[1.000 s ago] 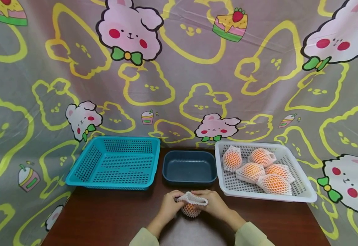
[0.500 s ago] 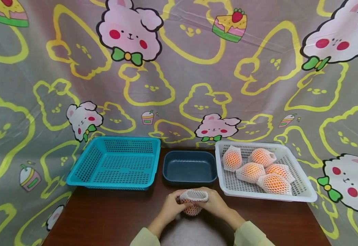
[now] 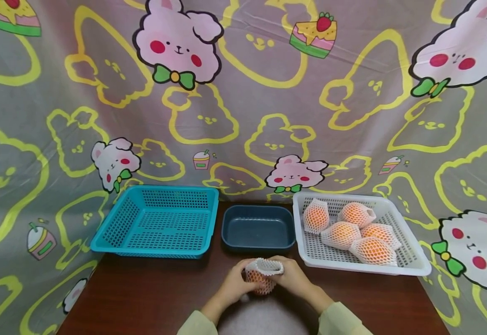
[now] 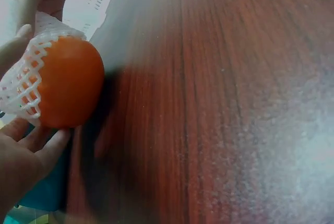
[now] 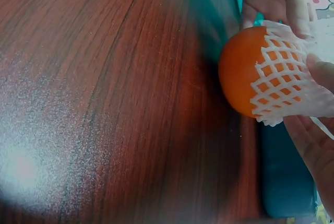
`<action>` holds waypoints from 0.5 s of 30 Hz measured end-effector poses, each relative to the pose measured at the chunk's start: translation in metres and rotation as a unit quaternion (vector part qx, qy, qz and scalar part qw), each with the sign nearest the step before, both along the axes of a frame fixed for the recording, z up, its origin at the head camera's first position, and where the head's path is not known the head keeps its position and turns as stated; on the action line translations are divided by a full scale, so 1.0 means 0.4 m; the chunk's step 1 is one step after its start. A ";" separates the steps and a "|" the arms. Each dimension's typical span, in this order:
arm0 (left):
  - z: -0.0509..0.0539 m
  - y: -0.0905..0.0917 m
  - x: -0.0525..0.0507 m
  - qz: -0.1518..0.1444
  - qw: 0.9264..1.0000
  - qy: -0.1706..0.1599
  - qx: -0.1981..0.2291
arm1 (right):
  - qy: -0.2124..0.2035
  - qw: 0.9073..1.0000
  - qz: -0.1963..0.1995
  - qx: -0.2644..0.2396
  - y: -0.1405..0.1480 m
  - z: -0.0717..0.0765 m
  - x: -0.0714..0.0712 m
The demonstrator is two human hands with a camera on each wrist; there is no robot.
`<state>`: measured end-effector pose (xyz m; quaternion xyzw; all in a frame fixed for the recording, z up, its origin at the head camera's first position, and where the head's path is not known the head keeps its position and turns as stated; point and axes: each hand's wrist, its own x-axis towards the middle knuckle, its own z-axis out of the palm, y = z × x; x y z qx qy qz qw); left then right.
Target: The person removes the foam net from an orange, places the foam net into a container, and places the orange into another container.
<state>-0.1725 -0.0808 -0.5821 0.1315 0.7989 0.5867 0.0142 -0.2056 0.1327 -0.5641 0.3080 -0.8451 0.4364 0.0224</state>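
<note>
Over the near middle of the table, an orange (image 5: 239, 72) sits in a white foam net sleeve (image 5: 282, 75). Its rounded bottom is bare in both wrist views, while the net covers the upper part. In the head view the sleeve's mouth gapes upward. My left hand (image 3: 234, 284) holds the orange from the left, thumb against the netted side and fingers behind and under it. From the right, my right hand (image 3: 292, 278) pinches the sleeve near its rim, thumb in front. Part of the right fingers is hidden behind the sleeve.
A teal perforated basket (image 3: 154, 253) stands back left, and a dark blue box (image 3: 257, 250) at the back centre. Back right, a white basket (image 3: 364, 269) holds several netted oranges (image 3: 339, 234). A patterned cloth hangs behind the brown table (image 3: 143, 298).
The sleeve's mouth, stretched flat between both hands a second ago, now stands rounder and more upright. My left thumb has shifted lower on the netted side. The baskets and box stay put.
</note>
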 end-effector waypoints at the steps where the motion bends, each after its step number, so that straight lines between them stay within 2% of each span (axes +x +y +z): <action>1: 0.001 0.000 0.000 -0.006 1.000 -0.012 0.005 | 0.002 1.000 -0.005 0.001 0.000 -0.001 0.000; 5: 0.000 0.000 0.001 -0.038 0.998 -0.041 0.024 | 0.000 1.000 -0.009 0.003 0.001 -0.008 -0.002; 9: -0.009 0.003 0.000 -0.066 0.996 -0.048 0.038 | 0.003 1.000 -0.014 0.007 0.001 -0.008 -0.003; 15: -0.012 0.006 -0.006 -0.059 0.998 -0.035 0.011 | -0.035 0.999 -0.012 -0.013 0.006 -0.004 0.001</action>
